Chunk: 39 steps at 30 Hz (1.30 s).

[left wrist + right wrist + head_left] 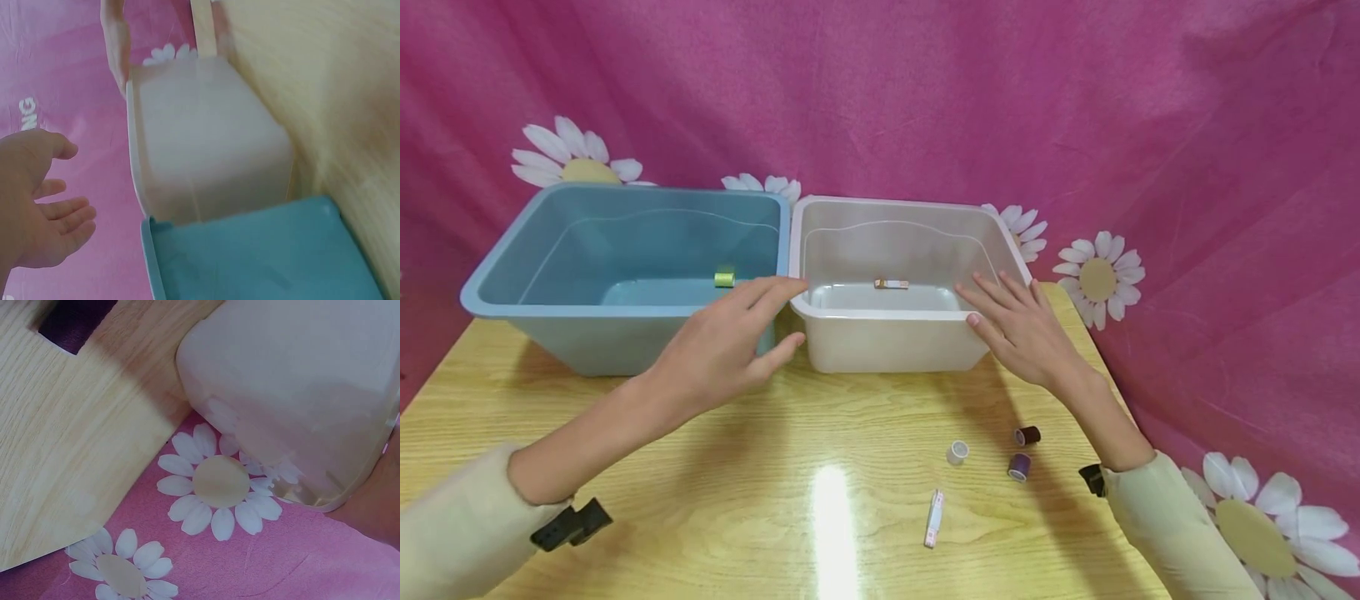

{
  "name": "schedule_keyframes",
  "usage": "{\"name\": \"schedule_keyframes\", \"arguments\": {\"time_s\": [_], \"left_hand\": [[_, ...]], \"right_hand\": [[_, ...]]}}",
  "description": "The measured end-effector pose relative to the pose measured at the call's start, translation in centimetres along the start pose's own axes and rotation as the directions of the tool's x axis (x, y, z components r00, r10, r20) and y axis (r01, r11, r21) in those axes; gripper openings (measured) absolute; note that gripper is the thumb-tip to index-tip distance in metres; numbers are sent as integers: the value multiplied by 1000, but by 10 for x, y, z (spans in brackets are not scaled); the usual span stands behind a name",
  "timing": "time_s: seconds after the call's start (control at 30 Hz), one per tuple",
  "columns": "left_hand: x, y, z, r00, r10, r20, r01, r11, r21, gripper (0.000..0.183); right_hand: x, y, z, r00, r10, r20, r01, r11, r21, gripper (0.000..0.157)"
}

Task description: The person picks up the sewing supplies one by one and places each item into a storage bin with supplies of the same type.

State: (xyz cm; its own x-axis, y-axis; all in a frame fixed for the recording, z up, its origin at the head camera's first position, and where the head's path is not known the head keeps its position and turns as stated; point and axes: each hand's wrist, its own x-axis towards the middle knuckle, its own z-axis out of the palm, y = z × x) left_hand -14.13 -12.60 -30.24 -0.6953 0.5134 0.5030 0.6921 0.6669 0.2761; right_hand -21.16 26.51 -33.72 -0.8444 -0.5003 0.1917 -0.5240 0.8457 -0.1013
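Observation:
Above the front edges of the two bins, my left hand (730,337) is held with fingers extended and thumb apart, gripping nothing. My right hand (1018,333) has its fingers spread over the right end of the white bin (895,343); whether it touches the rim I cannot tell. Inside that bin lies a small orange-and-white strip (891,284). The blue bin (625,333), beside it on the left, holds a yellow-green thread spool (724,279). On the table are a white spool (957,452), a purple spool (1018,467), a dark brown spool (1027,435) and a white strip with pink marks (934,518).
Both bins stand side by side at the back of the wooden table (715,492). Behind and to the right hangs a pink cloth (880,100) with printed daisies. The table's right edge runs close beside my right forearm.

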Motion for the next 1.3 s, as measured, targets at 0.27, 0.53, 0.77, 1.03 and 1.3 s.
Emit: {"name": "schedule_keyframes", "arguments": {"time_s": [0.27,0.53,0.77,1.03,1.3], "left_hand": [[-8,13,18,1000,3,21,-2,998,-61,53],[-15,17,41,992,-68,109,85,983,-161,53],[-17,19,69,973,-87,215,148,946,-287,51],[-19,24,103,950,-45,309,187,874,-449,48],[-25,30,132,937,-10,349,221,792,-570,43]], "right_hand": [[0,1,1,1000,5,-5,-5,1000,8,51],[0,1,2,1000,0,-8,0,1000,16,51],[-1,0,2,1000,1,-11,-1,1000,18,51],[-2,0,2,1000,1,-17,-1,1000,14,51],[-1,0,3,1000,-5,-25,6,1000,17,51]]}}
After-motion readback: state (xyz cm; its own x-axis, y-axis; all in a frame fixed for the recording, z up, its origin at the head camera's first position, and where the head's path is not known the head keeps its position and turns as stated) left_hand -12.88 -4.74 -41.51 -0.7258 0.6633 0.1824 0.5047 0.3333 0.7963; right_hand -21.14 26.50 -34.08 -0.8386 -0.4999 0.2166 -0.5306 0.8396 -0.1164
